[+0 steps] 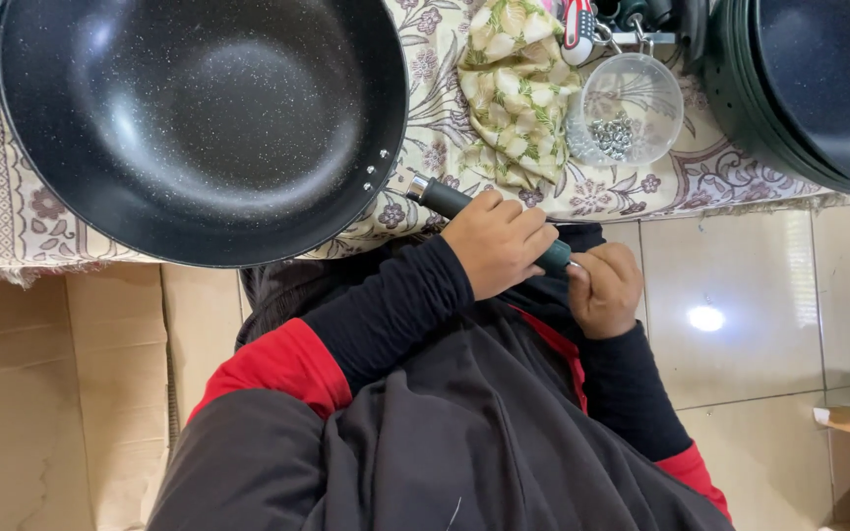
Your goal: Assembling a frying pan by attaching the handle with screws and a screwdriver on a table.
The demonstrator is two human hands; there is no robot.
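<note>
A large black speckled pan (199,118) lies on a patterned cloth (12,216), its dark handle (445,200) sticking out over my lap. My left hand (499,241) is wrapped around the middle of the handle. My right hand (607,290) sits at the handle's far end, fingers closed against its tip. I cannot see whether it pinches anything small there. A metal collar (418,187) joins the handle to the pan. Both arms wear black sleeves with red cuffs.
A clear bowl (627,108) holding small metal screws stands beside a folded floral cloth (518,88). A stack of black pans (819,88) fills the top right. A red and white tool (577,25) lies at the top. Cardboard (51,393) lies left, tiled floor (740,315) right.
</note>
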